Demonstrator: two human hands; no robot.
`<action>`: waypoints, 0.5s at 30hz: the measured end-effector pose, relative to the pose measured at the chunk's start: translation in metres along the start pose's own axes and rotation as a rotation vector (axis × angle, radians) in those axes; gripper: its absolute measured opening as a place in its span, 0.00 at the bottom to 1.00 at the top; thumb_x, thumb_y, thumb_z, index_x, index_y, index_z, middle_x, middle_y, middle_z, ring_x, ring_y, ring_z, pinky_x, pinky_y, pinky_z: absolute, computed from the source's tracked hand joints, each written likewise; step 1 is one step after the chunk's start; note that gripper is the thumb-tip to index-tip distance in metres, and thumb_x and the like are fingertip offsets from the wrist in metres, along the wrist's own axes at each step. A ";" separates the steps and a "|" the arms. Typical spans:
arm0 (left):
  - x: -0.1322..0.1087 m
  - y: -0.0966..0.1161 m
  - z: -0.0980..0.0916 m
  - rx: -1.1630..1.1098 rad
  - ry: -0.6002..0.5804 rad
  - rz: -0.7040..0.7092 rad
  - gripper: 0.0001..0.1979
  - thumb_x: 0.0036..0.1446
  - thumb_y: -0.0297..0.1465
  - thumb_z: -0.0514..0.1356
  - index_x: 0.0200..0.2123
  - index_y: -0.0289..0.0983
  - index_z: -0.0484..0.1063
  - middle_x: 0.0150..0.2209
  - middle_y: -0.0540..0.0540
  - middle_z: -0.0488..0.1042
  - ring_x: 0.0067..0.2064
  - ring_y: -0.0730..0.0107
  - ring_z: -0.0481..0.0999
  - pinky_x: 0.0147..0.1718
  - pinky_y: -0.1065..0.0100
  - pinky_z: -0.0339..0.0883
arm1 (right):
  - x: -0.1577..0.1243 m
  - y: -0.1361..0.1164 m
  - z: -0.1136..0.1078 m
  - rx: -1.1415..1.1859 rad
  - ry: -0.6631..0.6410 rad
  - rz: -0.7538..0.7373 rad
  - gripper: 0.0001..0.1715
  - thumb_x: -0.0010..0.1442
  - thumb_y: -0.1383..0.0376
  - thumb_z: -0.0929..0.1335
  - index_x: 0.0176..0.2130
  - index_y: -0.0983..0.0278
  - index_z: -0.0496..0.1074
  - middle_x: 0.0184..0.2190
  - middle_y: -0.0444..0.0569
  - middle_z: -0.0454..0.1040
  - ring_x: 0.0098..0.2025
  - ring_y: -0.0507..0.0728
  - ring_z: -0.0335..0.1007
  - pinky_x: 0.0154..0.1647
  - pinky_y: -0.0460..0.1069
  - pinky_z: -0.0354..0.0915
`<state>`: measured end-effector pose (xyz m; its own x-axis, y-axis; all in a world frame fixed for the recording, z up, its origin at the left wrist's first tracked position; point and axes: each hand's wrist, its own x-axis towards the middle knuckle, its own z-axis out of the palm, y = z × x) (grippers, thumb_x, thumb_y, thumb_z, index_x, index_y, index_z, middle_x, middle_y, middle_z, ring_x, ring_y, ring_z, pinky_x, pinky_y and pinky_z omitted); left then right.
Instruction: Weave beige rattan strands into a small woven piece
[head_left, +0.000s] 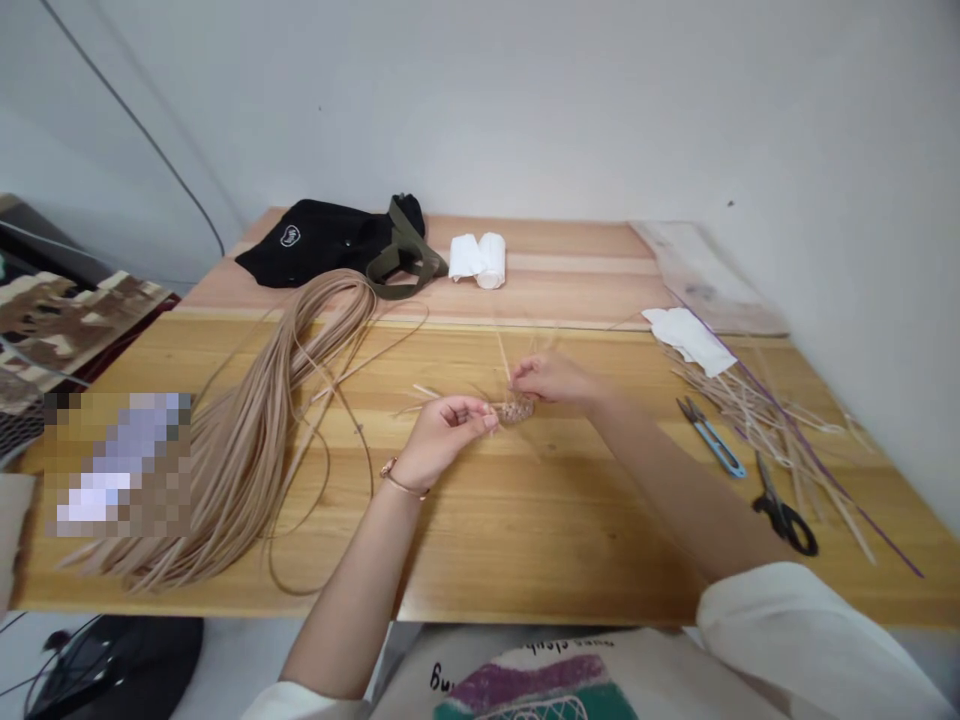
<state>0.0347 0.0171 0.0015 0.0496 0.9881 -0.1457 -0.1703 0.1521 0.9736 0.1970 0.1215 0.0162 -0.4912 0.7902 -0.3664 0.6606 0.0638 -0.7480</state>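
Over the middle of the wooden table, my left hand (448, 430) pinches the near left side of a small woven piece (516, 408) made of tan strips. Loose strip ends (421, 398) stick out from the piece to the left and away from me. My right hand (551, 378) is closed at the far right of the weave, its fingertips pinching a thin light strip (502, 350) that points up and away. Some motion blur lies around the right hand and the strips. Fingers cover part of the weave.
A large bundle of long tan strips (255, 430) lies left. Behind are a black bag (315, 245) and a white tissue roll (487, 262). On the right are blue thread snips (712, 440), black-handled scissors (784, 515), a white tissue (690, 338) and cut strips (787, 430).
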 end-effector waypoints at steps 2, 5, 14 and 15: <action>-0.002 0.003 -0.003 0.046 -0.031 -0.030 0.14 0.40 0.35 0.68 0.26 0.31 0.72 0.24 0.49 0.74 0.21 0.82 0.66 0.21 0.76 0.59 | -0.011 0.006 0.008 0.068 0.061 -0.036 0.05 0.49 0.65 0.66 0.25 0.65 0.68 0.14 0.37 0.62 0.16 0.45 0.52 0.17 0.42 0.50; -0.006 0.009 -0.005 0.103 -0.026 -0.080 0.15 0.40 0.36 0.68 0.27 0.31 0.71 0.24 0.49 0.73 0.15 0.86 0.59 0.14 0.77 0.51 | -0.026 0.013 0.017 0.156 0.114 -0.136 0.10 0.47 0.61 0.69 0.25 0.66 0.70 0.17 0.40 0.66 0.18 0.46 0.55 0.18 0.42 0.51; -0.002 0.035 0.015 0.602 -0.128 -0.210 0.03 0.43 0.24 0.62 0.25 0.30 0.71 0.20 0.51 0.71 0.14 0.81 0.66 0.13 0.80 0.57 | -0.045 0.009 0.021 -0.055 0.048 -0.385 0.15 0.55 0.62 0.63 0.21 0.66 0.68 0.15 0.40 0.65 0.19 0.47 0.57 0.22 0.44 0.50; 0.000 0.035 0.016 0.652 -0.154 -0.223 0.01 0.43 0.23 0.61 0.24 0.30 0.71 0.19 0.51 0.70 0.14 0.81 0.67 0.13 0.80 0.57 | -0.045 0.009 0.021 -0.082 0.059 -0.409 0.14 0.55 0.62 0.63 0.21 0.66 0.69 0.15 0.40 0.64 0.19 0.47 0.56 0.22 0.44 0.50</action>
<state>0.0446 0.0225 0.0387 0.1613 0.9131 -0.3746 0.4823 0.2582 0.8371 0.2130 0.0738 0.0145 -0.6905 0.7231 -0.0145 0.4622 0.4257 -0.7779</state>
